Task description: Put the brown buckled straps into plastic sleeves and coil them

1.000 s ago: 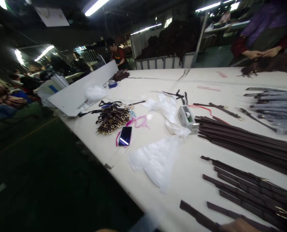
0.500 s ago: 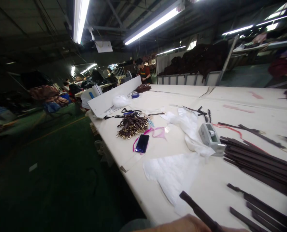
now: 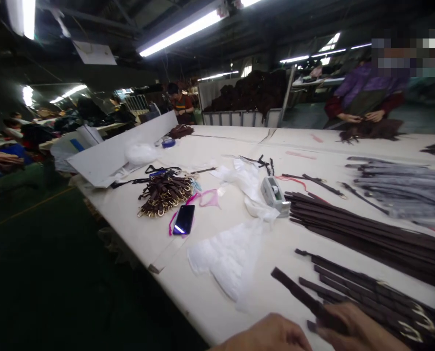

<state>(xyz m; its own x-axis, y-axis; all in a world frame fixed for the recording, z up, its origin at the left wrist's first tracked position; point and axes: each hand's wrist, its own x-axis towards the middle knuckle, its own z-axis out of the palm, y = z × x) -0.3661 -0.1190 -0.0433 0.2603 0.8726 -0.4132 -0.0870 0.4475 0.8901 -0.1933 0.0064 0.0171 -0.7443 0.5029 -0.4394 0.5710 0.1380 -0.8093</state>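
At the lower right, my right hand (image 3: pixel 352 324) is closed around a dark brown strap (image 3: pixel 298 292), whose flat end points up and left over the table. Close beside it, at the bottom edge, my left hand (image 3: pixel 270 334) has curled fingers; its fingertips are cut off, so what it may hold is hidden. Several brown straps with gold rings (image 3: pixel 349 278) lie just beyond and beside my right hand. Farther back is a thick stack of long brown straps (image 3: pixel 349 224). A crumpled white sheet (image 3: pixel 228 261) lies ahead of my left hand.
On the white table (image 3: pixel 210 292) are a phone (image 3: pixel 184 219), a pile of short straps with gold hooks (image 3: pixel 166 192), a grey tape dispenser (image 3: pixel 275 196) and grey-wrapped straps (image 3: pixel 404 187). A co-worker (image 3: pixel 367 97) handles brown pieces across the table; another person (image 3: pixel 181 105) stands farther back.
The view has swung right, bringing the co-worker and the grey-wrapped straps into sight. My right hand has come into view with the brown strap in it.
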